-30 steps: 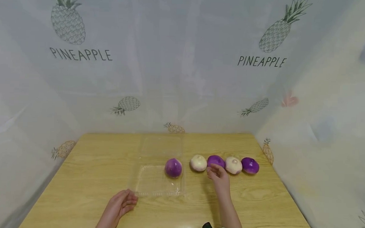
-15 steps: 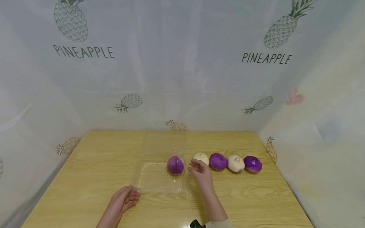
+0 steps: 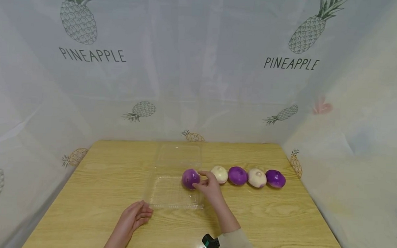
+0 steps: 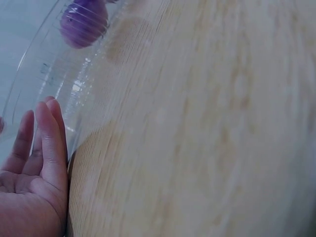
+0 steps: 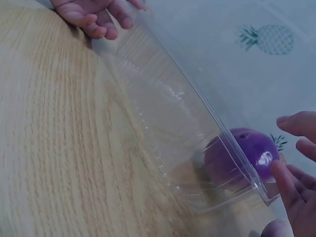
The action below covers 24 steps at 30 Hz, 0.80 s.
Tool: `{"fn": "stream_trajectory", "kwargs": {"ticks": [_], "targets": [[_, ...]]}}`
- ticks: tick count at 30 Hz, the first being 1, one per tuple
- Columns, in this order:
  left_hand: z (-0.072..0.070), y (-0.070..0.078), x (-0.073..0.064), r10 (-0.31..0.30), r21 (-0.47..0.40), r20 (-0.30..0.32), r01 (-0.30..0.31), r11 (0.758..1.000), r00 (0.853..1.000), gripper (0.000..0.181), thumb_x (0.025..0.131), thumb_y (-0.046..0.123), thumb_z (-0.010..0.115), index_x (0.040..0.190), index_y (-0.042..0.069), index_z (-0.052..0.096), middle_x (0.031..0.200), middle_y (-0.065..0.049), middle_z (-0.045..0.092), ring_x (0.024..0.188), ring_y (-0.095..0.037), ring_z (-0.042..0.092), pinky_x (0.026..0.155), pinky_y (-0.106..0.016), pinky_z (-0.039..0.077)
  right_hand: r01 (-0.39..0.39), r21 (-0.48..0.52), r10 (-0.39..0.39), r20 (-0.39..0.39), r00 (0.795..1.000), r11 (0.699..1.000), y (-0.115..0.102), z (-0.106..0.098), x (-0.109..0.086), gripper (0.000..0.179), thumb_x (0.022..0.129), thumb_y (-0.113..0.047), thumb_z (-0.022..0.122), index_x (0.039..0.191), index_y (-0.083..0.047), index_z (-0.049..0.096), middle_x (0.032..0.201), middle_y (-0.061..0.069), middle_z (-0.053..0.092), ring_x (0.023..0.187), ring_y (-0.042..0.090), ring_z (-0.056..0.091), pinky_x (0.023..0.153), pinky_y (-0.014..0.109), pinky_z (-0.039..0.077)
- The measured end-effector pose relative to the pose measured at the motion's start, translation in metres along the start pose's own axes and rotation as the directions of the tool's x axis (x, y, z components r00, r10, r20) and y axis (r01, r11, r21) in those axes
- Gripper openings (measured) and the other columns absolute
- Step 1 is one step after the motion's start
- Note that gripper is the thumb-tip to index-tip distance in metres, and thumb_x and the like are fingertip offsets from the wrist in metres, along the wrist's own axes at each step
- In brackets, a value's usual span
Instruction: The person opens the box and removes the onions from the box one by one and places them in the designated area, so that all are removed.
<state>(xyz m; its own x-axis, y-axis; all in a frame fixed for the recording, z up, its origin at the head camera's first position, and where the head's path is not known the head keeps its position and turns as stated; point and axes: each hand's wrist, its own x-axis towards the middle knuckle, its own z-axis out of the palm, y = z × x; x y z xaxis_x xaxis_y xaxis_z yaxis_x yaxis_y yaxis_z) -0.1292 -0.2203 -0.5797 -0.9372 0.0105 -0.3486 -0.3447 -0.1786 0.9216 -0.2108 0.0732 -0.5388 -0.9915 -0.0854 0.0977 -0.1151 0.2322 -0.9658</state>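
Note:
A purple turnip (image 3: 190, 178) sits in the right part of a clear plastic clamshell box (image 3: 166, 191), whose lid lies back flat behind it. My right hand (image 3: 211, 190) is at the turnip's right side, thumb and forefinger spread around it. In the right wrist view a fingertip lies close against the turnip (image 5: 241, 157); whether it touches, I cannot tell. Beside the box's front left corner rests my left hand (image 3: 133, 217), its side on the table and its fingertips at the box edge. Those fingers (image 4: 49, 138) are nearly straight and hold nothing.
Right of the box, several more turnips stand in a row: a pale one (image 3: 219, 174), a purple one (image 3: 237, 175), another pale one (image 3: 257, 178) and a purple one (image 3: 275, 179) at the end. A pineapple-print curtain (image 3: 200, 73) surrounds the wooden table (image 3: 118, 165).
My right hand has moved left from the row of turnips to the one in the box. The left hand has stayed at the box corner. The head view has shifted slightly.

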Motion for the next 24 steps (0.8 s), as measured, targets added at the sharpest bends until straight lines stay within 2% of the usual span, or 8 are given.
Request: {"fn": "stream_trajectory", "kwargs": {"ticks": [3,7,10,13,17,20,24], "targets": [[-0.001,0.000,0.000,0.002,0.001,-0.001,-0.002,1.000,1.000,0.042,0.102,0.033,0.050,0.117,-0.006,0.054,0.098,-0.010,0.066,0.090,-0.022,0.065,0.077,-0.030,0.055,0.023,-0.113,-0.021,0.014,1.000,0.993,-0.001,0.001,0.004,0.054,0.080,-0.007,0.080,0.128,0.004,0.056,0.115,0.022,0.054,0.073,0.016,0.056,0.058,0.025,0.050],[-0.002,-0.001,0.000,0.012,-0.002,0.010,-0.012,1.000,1.000,0.042,0.103,0.033,0.049,0.116,-0.007,0.055,0.098,-0.010,0.066,0.090,-0.022,0.065,0.077,-0.030,0.055,0.014,-0.222,-0.007,0.035,0.999,0.975,-0.003,0.002,0.011,0.057,0.078,-0.009,0.081,0.129,0.000,0.057,0.124,0.021,0.055,0.072,0.015,0.054,0.058,0.027,0.049],[-0.001,0.000,0.001,0.015,-0.009,0.013,-0.014,1.000,1.000,0.041,0.103,0.032,0.049,0.115,-0.007,0.055,0.097,-0.009,0.066,0.089,-0.021,0.065,0.076,-0.029,0.055,0.006,-0.280,0.012,0.062,0.998,0.960,-0.004,0.001,0.017,0.059,0.078,-0.009,0.081,0.131,-0.001,0.055,0.130,0.021,0.054,0.078,0.020,0.055,0.065,0.032,0.051],[-0.001,-0.001,0.001,0.015,-0.013,0.010,-0.015,1.000,1.000,0.040,0.103,0.031,0.049,0.114,-0.007,0.055,0.096,-0.009,0.067,0.088,-0.020,0.065,0.075,-0.028,0.055,0.022,-0.328,0.011,0.097,0.995,0.945,-0.006,0.000,0.022,0.061,0.078,-0.010,0.082,0.132,-0.001,0.054,0.131,0.022,0.053,0.095,0.030,0.057,0.080,0.042,0.051],[-0.001,-0.001,0.002,0.014,-0.021,0.001,-0.014,1.000,1.000,0.039,0.102,0.032,0.050,0.112,-0.006,0.056,0.095,-0.009,0.067,0.087,-0.020,0.066,0.074,-0.029,0.056,0.026,-0.351,0.020,0.127,0.992,0.936,-0.007,0.000,0.027,0.062,0.078,-0.012,0.082,0.132,0.000,0.053,0.130,0.020,0.053,0.119,0.039,0.051,0.098,0.052,0.042],[-0.001,-0.002,0.002,0.011,-0.020,0.001,-0.011,1.000,1.000,0.040,0.102,0.033,0.051,0.112,-0.005,0.057,0.095,-0.009,0.067,0.087,-0.021,0.065,0.074,-0.029,0.056,0.016,-0.366,0.036,0.135,0.990,0.931,-0.006,0.002,0.031,0.062,0.078,-0.013,0.082,0.131,-0.001,0.054,0.130,0.019,0.054,0.123,0.039,0.048,0.102,0.052,0.039],[-0.002,-0.001,0.002,0.004,-0.016,0.003,-0.004,1.000,1.000,0.041,0.101,0.035,0.051,0.113,-0.004,0.057,0.096,-0.009,0.067,0.088,-0.021,0.065,0.075,-0.030,0.055,0.041,-0.418,0.022,0.145,0.989,0.908,-0.002,0.005,0.035,0.061,0.077,-0.013,0.083,0.130,-0.002,0.056,0.127,0.018,0.055,0.119,0.037,0.051,0.100,0.051,0.042]]}}
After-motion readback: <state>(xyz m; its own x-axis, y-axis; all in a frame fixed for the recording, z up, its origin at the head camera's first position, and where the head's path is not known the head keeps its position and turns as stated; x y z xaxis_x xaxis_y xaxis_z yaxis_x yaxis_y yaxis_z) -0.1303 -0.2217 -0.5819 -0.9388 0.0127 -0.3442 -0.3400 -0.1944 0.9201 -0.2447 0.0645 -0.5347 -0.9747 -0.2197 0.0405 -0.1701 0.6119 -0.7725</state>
